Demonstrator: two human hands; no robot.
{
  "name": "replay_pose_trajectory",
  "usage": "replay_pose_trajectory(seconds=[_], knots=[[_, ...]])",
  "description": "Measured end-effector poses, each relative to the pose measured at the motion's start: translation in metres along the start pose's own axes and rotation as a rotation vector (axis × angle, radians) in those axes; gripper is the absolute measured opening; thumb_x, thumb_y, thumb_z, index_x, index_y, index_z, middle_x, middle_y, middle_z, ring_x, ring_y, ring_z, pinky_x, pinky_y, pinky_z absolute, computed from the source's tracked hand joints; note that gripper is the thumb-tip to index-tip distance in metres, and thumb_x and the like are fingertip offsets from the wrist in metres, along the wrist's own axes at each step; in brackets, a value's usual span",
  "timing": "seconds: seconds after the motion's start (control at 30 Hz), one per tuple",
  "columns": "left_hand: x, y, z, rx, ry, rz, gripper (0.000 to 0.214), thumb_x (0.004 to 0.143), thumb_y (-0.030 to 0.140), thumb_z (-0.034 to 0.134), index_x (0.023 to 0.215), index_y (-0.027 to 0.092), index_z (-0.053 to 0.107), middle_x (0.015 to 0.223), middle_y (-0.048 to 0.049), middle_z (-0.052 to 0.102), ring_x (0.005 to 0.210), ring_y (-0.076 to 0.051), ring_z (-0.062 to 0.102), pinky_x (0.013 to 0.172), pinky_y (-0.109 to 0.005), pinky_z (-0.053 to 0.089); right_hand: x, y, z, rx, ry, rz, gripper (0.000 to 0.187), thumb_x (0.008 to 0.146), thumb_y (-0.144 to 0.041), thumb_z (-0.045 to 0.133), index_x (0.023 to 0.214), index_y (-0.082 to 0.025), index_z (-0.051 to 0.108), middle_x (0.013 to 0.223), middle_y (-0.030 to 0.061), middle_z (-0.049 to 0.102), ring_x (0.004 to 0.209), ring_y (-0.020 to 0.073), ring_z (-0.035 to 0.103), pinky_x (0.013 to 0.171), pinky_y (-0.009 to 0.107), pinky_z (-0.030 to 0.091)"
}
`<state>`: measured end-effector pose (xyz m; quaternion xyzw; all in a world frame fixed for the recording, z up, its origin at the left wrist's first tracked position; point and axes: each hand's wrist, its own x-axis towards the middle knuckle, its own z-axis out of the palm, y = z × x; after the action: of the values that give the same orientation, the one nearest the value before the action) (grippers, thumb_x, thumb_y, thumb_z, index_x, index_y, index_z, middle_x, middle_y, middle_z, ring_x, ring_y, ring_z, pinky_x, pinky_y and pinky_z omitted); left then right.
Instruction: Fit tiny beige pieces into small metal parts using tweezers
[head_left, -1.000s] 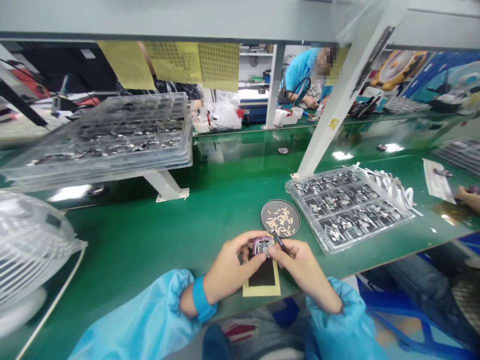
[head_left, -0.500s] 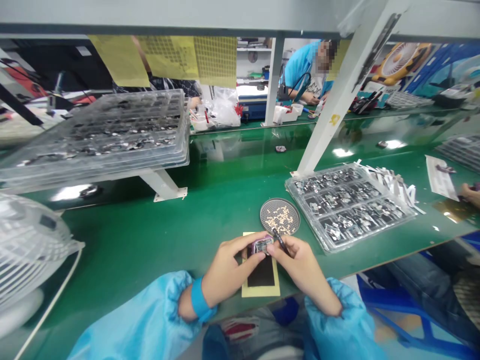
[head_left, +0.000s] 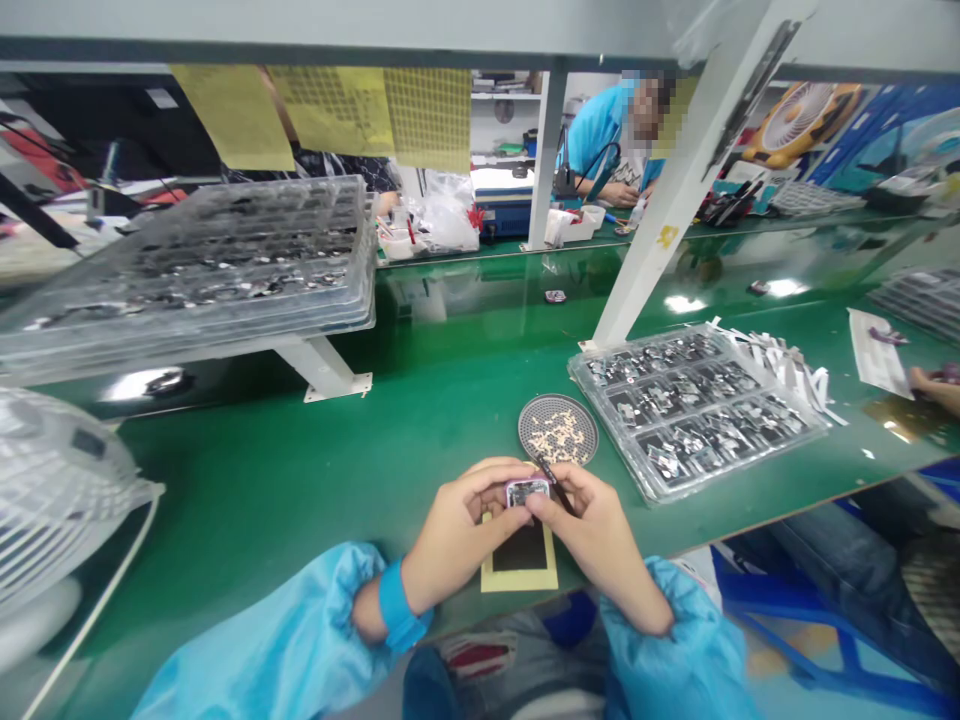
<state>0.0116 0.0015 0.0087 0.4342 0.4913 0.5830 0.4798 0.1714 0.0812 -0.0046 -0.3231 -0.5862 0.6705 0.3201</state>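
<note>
My left hand (head_left: pixel 466 520) is closed around a small purple-rimmed electronic device (head_left: pixel 527 490), its inner parts facing up. Closed too, my right hand (head_left: pixel 596 520) holds a thin black tool, apparently tweezers (head_left: pixel 553 482), slanting up to the left. My right thumb presses on the lower part of the device, close to the left thumb. Under both hands lies a black pad with a yellow border (head_left: pixel 519 578). Just beyond them is a round grey mesh dish (head_left: pixel 531 418) with small beige pieces (head_left: pixel 562 432) in it.
To the right sits a clear compartment tray (head_left: pixel 660 490) of small parts, beside white strips (head_left: pixel 787 365). Stacked trays (head_left: pixel 300 290) rest on a raised shelf at left, above a white fan (head_left: pixel 60 500). A slanted post (head_left: pixel 637 260) rises behind. Co-workers sit opposite and at right.
The device has turned slightly, showing more of its inside. My right thumb has shifted a little left over it, and the black tool has moved slightly left with my hand.
</note>
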Motion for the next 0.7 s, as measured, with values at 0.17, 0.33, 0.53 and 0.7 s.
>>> replay_pose_trajectory(seconds=[0.17,0.33,0.53,0.7], knots=[[-0.002,-0.004,0.001,0.054,-0.007,0.013,0.025,0.086,0.023,0.073,0.111,0.026,0.074,0.123,-0.0073,0.061,0.111,-0.02,0.064,0.093,-0.027,0.055,-0.001,-0.003,0.006,0.009,0.046,0.042,0.031,0.073,-0.038,0.083,0.078,-0.015,0.063,0.071,0.0003,0.063,0.067,0.013,0.058,0.063,0.022,0.046],[0.001,0.002,0.003,0.239,0.026,0.052,0.027,0.086,0.023,0.07,0.113,0.028,0.073,0.121,-0.0063,0.064,0.111,-0.021,0.062,0.091,-0.03,0.053,-0.001,-0.004,0.007,-0.084,0.087,0.006,0.036,0.077,-0.044,0.077,0.072,-0.016,0.056,0.065,-0.0018,0.053,0.061,0.0112,0.047,0.057,0.022,0.038],[0.003,0.016,0.006,0.428,0.037,0.025,0.023,0.088,0.024,0.069,0.11,0.029,0.076,0.108,-0.0029,0.072,0.097,-0.019,0.063,0.082,-0.028,0.049,-0.002,-0.003,0.009,-0.187,0.154,-0.013,0.038,0.08,-0.047,0.072,0.07,-0.017,0.051,0.065,-0.002,0.048,0.061,0.0116,0.043,0.056,0.023,0.036],[-0.003,0.014,0.008,0.372,0.07,-0.006,0.021,0.088,0.03,0.07,0.108,0.027,0.077,0.098,-0.0033,0.072,0.084,-0.017,0.061,0.072,-0.027,0.045,-0.003,-0.01,0.016,-0.225,0.173,-0.042,0.034,0.08,-0.046,0.071,0.071,-0.017,0.054,0.064,-0.0008,0.053,0.059,0.012,0.044,0.055,0.023,0.038]])
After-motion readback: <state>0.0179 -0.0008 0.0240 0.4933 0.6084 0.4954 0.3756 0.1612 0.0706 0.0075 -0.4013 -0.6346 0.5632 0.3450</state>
